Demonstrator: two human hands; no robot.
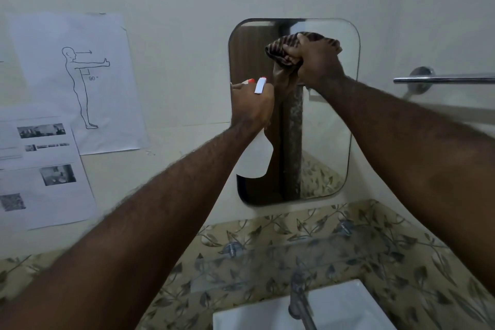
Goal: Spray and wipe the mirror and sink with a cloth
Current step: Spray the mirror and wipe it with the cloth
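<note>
Right hand [317, 60] is gripping the bunched cloth [284, 55] against the mirror [328, 120] to wipe; left hand [251, 106] is holding the spray bottle [255, 158] clear.

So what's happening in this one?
A person is cleaning a wall mirror above a sink. The right hand presses a bunched striped cloth against the upper part of the glass. The left hand holds a white spray bottle up near the mirror's left edge. The sink below is not being touched.
</note>
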